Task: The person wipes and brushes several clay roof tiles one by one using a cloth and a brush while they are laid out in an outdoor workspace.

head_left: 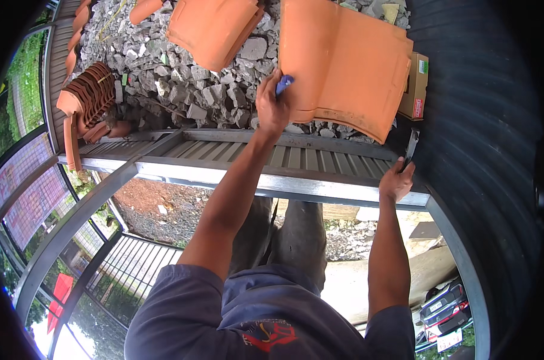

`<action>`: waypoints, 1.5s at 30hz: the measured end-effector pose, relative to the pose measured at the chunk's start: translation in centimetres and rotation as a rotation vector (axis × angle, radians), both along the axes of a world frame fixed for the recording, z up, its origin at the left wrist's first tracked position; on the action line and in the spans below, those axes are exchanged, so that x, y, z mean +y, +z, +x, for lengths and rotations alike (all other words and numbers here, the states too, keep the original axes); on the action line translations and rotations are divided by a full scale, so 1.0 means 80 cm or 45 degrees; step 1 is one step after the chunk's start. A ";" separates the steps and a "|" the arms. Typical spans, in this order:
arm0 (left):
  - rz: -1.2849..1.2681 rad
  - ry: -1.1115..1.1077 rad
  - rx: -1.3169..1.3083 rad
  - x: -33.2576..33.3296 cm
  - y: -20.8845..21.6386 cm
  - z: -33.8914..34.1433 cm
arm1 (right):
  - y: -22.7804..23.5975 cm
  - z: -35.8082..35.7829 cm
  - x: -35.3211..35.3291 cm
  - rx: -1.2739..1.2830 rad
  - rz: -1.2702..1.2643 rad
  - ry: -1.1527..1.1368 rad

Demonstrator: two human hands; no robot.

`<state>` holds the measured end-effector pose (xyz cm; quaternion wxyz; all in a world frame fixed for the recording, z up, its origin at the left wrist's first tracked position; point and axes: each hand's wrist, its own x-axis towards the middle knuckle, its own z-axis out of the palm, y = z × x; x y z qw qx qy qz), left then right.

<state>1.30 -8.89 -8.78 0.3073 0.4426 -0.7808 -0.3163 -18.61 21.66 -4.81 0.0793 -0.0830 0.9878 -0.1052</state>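
My left hand [273,105] is closed round a short blue object [284,85] whose kind I cannot make out. It is at the left edge of a stack of orange clay roof tiles [359,66]. My right hand [396,180] grips a hand tool [411,145] with a grey metal end pointing away from me. Its kind does not show clearly. This hand is over the steel beam, just short of the tiles' near right corner.
Grey rubble [212,93] lies round the tiles. More tiles [209,30] rest at the back, and a row of them [89,96] leans at the left. A cardboard box [416,87] stands by a dark corrugated wall [482,102]. A steel beam [224,173] crosses before me, with the ground below.
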 end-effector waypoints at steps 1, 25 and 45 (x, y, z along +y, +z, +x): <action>-0.011 0.005 -0.001 0.005 -0.002 0.016 | -0.001 0.003 -0.005 -0.001 -0.011 0.005; 0.310 0.096 -0.698 0.038 0.059 0.258 | -0.010 -0.114 -0.169 -0.438 -0.622 -0.089; 0.346 0.110 -0.596 0.034 0.066 0.271 | 0.010 -0.122 -0.223 -0.675 -0.374 -0.006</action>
